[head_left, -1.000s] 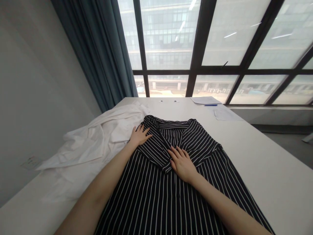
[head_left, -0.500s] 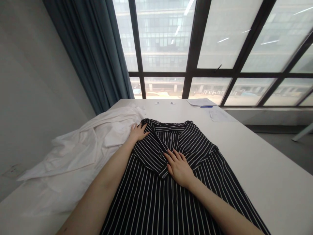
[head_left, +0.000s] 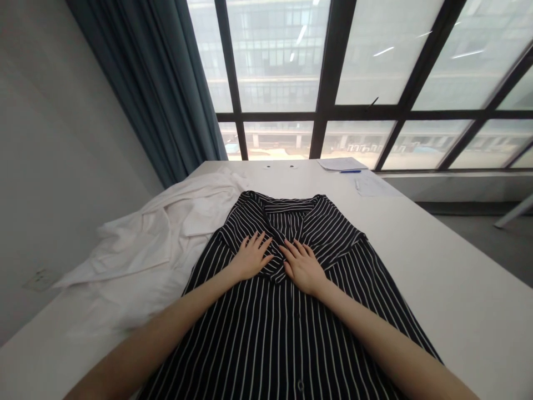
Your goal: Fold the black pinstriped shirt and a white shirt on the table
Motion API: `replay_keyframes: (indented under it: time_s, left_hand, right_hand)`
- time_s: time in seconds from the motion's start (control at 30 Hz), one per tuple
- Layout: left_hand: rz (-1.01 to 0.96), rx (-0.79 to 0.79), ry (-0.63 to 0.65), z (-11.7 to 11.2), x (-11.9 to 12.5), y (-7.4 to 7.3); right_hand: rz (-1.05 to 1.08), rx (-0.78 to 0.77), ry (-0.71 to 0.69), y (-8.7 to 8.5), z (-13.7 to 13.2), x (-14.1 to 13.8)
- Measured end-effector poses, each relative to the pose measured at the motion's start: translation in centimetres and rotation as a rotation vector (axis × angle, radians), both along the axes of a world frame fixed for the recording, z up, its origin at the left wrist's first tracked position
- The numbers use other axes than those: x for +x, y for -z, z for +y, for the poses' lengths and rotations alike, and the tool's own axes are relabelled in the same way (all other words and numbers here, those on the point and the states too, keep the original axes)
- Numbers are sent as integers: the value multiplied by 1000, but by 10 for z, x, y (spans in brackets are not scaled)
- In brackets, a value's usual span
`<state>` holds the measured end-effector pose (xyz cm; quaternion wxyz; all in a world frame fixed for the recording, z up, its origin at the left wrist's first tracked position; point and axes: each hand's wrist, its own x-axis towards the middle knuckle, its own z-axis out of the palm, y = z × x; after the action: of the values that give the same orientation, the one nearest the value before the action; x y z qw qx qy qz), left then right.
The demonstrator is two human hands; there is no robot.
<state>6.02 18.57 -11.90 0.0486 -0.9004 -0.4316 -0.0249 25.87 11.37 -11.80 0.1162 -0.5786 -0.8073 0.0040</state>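
Note:
A black shirt with thin white stripes (head_left: 275,339) lies spread front-up on a white table (head_left: 458,278), collar toward the window. My left hand (head_left: 252,256) rests flat on the left collar flap, fingers stretched out. My right hand (head_left: 303,266) lies flat on the right collar flap, fingers apart, just beside the left hand. Neither hand holds anything. Both bare forearms lie over the shirt's front.
A crumpled white garment (head_left: 158,244) lies on the table to the left of the striped shirt. Papers (head_left: 341,163) and a blue pen (head_left: 350,171) sit at the table's far edge by the window. A dark blue curtain (head_left: 158,89) hangs at the left.
My left hand has moved from the shirt's left shoulder by the white garment inward to the collar, next to the right hand. The right hand has stayed in place.

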Motion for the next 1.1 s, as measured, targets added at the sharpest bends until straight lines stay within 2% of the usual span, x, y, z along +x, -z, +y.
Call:
replay_keyframes:
  time_s: [0.17, 0.3, 0.47, 0.57, 0.67, 0.77, 0.93, 1.03, 1.1]
  left_hand:
    - [2, -50, -59, -1, 0, -2]
    - [2, -90, -61, 0, 1, -5]
    - [0, -104, -69, 0, 0, -5]
    - [-17, -64, -84, -6, 2, -9]
    - [-53, 60, -70, -26, -1, -14]
    - [-76, 131, 11, -61, -18, -13]
    - [-41, 70, 67, -120, -85, 3]
    - [-18, 80, 10, -147, -125, 11]
    - [-32, 131, -48, -165, -138, 15]
  right_hand:
    - [3, -38, -7, -3, 0, 0]
    - [8, -101, -37, -9, 3, 13]
    - [5, -135, 0, -17, 5, 55]
    - [0, -127, 33, -17, -7, 86]
    - [-20, -86, 115, -8, -32, 121]
    - [-55, -41, 190, 7, -65, 158]
    - [-94, -6, 324, 27, -115, 218]
    - [-133, 71, 470, 26, -134, 227]
    - [-143, 148, 497, 20, -145, 210]
